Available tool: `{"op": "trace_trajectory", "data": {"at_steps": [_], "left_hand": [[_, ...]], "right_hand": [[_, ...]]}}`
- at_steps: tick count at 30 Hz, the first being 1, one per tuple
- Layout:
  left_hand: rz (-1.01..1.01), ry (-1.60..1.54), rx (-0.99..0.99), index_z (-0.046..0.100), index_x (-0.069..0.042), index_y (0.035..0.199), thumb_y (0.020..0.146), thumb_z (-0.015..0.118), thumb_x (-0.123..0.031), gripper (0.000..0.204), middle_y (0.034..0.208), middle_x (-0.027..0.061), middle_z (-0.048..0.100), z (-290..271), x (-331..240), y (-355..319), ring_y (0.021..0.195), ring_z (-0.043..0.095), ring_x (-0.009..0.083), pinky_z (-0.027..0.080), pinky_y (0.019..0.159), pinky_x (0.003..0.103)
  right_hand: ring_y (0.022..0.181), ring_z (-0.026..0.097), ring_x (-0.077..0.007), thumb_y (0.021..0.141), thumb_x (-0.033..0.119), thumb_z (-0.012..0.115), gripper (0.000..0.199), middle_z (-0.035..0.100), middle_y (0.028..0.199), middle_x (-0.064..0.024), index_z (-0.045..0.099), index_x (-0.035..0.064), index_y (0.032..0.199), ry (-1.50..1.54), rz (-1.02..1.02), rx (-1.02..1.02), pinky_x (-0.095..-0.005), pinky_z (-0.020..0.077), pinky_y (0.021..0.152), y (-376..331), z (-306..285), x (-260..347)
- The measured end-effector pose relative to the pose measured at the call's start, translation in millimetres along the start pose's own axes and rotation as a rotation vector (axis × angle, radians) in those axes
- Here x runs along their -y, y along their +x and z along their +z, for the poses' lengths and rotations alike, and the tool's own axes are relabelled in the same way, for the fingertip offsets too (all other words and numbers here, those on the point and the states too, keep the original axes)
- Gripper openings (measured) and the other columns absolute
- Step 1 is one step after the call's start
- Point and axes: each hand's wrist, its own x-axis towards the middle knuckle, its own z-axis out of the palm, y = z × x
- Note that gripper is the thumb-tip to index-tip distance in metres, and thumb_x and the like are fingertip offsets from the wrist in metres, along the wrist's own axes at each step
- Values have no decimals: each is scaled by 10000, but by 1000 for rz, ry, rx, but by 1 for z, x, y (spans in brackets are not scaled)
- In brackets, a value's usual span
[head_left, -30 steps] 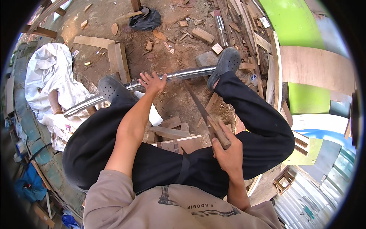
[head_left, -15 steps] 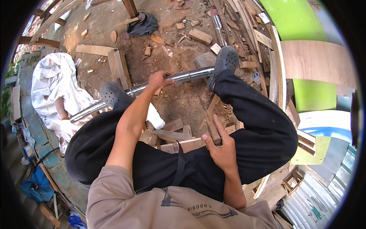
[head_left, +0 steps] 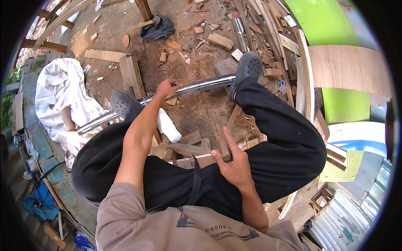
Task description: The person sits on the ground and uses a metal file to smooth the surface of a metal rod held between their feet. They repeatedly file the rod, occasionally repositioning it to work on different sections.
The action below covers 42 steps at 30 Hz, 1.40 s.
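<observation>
Clutter all round: white sack [head_left: 58, 94] on the left, black plastic bag [head_left: 158, 28] with a hammer [head_left: 139, 25] lying against it up top, long wood strips [head_left: 278, 39] stacked up the right side, green panel [head_left: 328, 21] past those. Tight spots: white block [head_left: 168, 126] just beside the left forearm [head_left: 142, 121], wood offcuts [head_left: 189, 147] between the legs near the tool end, grey block [head_left: 225, 67] by the right shoe [head_left: 250, 67], loose dark strap [head_left: 196, 180] hanging across the lap. Silver-faced bar [head_left: 205, 85] runs slantwise across both feet: left end by the sack, passes the left shoe [head_left: 125, 103], right end up at the right shoe. Left grip [head_left: 168, 88] sits on the bar between the shoes, fingers bent; can't tell how tightly they close on it. Right grip [head_left: 234, 165] is well apart from the bar, nearer the body, thumb and forefinger spread wide; wooden handle [head_left: 221, 140] shows between their tips, pointing away toward the bar. Lower fingers hidden, so can't tell if they have hold of it.
</observation>
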Motion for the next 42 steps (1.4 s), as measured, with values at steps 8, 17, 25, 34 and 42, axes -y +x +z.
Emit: {"op": "trace_trajectory", "data": {"at_steps": [8, 17, 25, 34, 42], "left_hand": [[112, 76, 178, 806, -103, 1051, 844, 785, -283, 274, 1026, 154, 770, -38, 10, 8, 972, 730, 320, 549, 881, 405], [75, 184, 30, 764, -67, 1068, 944, 654, -389, 363, 976, 198, 748, -28, 9, 4, 942, 706, 383, 543, 839, 449], [67, -336, -250, 720, 3, 1045, 984, 578, -395, 427, 941, 215, 732, -13, 8, 31, 957, 685, 418, 518, 844, 454], [53, 2, -225, 753, -101, 1132, 940, 623, -414, 389, 1105, 206, 737, -17, -22, 26, 1108, 677, 372, 521, 956, 480], [25, 123, 121, 769, -165, 1151, 913, 690, -426, 362, 1125, 115, 753, 6, -64, 16, 1081, 691, 337, 546, 904, 447]], "right_hand": [[945, 720, -449, 975, 292, 685, 683, 695, 1011, -338, 415, -34, 1511, -57, 82, -20, -423, 550, 815, 1, -2, 1], [1062, 699, -441, 983, 287, 673, 651, 681, 1118, -344, 441, -58, 1484, -18, 82, -3, -423, 540, 892, 1, 2, -2], [1173, 657, -434, 983, 275, 675, 625, 655, 1226, -338, 465, -60, 1467, 5, 81, -36, -414, 516, 972, 2, -1, -2], [1180, 659, -420, 978, 278, 680, 623, 650, 1250, -328, 476, -68, 1455, 23, 73, -49, -410, 514, 980, 3, 0, -5], [1134, 693, -386, 963, 246, 708, 589, 693, 1167, -314, 519, -80, 1415, 74, 204, -71, -391, 530, 937, 4, -7, -4]]}}
